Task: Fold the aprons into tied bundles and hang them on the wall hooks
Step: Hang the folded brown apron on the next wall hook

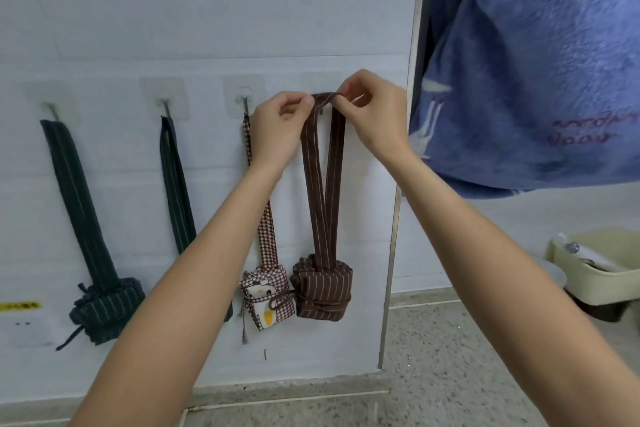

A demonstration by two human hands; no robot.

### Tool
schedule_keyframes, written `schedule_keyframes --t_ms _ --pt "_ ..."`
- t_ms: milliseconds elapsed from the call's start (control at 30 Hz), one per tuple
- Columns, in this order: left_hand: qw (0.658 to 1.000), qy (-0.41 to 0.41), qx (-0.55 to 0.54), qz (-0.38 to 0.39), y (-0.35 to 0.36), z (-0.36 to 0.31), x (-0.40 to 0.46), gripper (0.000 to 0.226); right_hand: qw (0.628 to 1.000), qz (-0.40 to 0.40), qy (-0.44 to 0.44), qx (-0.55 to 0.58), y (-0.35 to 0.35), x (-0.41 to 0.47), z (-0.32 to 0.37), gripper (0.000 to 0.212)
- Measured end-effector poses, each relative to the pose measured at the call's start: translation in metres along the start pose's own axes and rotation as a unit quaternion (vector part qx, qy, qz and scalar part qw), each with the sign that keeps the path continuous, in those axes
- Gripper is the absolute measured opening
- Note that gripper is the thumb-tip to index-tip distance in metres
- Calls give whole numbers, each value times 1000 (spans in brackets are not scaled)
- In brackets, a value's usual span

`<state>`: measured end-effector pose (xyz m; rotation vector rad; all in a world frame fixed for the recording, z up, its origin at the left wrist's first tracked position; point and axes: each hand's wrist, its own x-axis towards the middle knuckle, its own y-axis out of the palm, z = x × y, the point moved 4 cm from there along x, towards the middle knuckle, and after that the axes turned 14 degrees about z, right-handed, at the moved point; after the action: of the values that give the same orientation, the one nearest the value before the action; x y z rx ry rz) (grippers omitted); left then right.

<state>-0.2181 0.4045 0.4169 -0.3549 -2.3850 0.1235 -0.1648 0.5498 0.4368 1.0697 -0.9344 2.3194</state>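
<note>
Hands up at twelve o'clock: left hand (282,128) and right hand (372,114) pinching brown striped strap (323,163) at fourth hook; brown bundle (323,291) dangling at six o'clock, beside checked bundle (266,298).

four bundles (323,286) hanging in a row on wall (207,10), towel (540,62) at right

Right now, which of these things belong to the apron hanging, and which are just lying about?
Part of the job:
brown striped apron bundle, its strap pinched by the left hand and right hand
checked apron bundle
two dark striped bundles
wall hooks

Just lying about:
blue fleece cloth
cream tub
</note>
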Motion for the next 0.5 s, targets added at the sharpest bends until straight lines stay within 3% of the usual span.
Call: schedule_keyframes --t_ms 200,367,500 --pt "973 51 219 -48 -6 7 -6 12 993 49 -14 -108 15 -5 -8 3" --pt "971 44 235 -2 -5 21 -35 18 998 56 22 -34 23 -45 -24 10" --pt "972 8 234 33 3 55 -93 17 992 82 90 -14 36 -128 -58 13"
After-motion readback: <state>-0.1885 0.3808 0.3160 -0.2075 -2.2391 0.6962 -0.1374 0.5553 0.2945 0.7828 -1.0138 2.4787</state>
